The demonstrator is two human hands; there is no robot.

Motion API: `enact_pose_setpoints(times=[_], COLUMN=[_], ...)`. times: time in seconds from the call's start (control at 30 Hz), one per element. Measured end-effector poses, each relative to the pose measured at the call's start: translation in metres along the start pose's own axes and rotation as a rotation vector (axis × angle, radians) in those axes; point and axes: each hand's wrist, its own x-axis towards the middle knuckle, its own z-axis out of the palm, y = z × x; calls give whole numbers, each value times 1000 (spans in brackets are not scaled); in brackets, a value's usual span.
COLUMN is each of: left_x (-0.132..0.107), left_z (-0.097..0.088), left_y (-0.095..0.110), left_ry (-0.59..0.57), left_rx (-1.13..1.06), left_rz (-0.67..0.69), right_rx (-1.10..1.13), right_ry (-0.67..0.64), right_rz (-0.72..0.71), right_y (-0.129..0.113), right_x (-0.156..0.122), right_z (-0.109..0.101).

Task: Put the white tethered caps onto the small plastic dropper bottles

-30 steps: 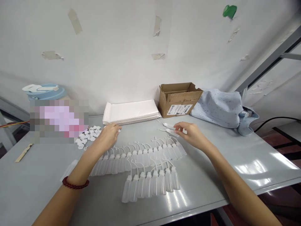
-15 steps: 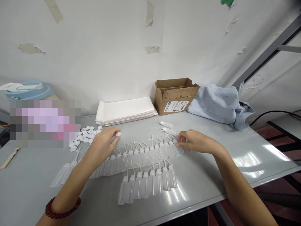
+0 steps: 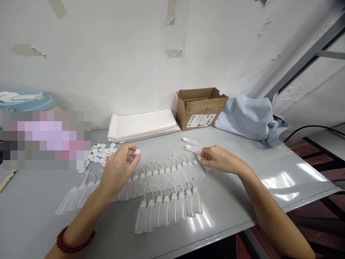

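Between the thumb and index finger of my left hand is a small white cap, held above the back row. My right hand has its fingers closed on a translucent squeeze bottle at the right end of that row; the fingers hide part of it. The back row of clear bottles with thin bent spout tubes runs across the table, partly behind my left forearm. Nearer me lies a shorter row of similar bottles. Loose white caps are heaped left of my left hand.
Two more bottles lie behind the right hand. At the wall are a stack of white envelopes, an open cardboard box and a light blue cloth. A blurred-out patch and a blue lid-like object are at left.
My right hand has shifted slightly left and closed on the end bottle, which is turned a little. My left hand has moved slightly right with the cap. The view has shifted slightly.
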Motion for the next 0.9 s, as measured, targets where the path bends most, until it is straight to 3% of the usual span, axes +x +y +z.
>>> enact_pose_setpoints(times=[0.27, 0.5, 0.67, 0.9], left_x=[-9, -21, -31, -34], left_z=[-4, -6, -2, 3], left_y=[17, 44, 57, 59], left_ry=[-38, -184, -318, -421], left_rx=[-170, -451, -581, -739], left_rz=[-24, -43, -16, -119], right_rx=[234, 356, 303, 288], right_ry=[209, 488, 489, 461], right_rz=[-18, -341, -587, -676], right_y=[-11, -31, -50, -60], right_x=[-3, -6, -12, -17], right_z=[-2, 15, 35, 55])
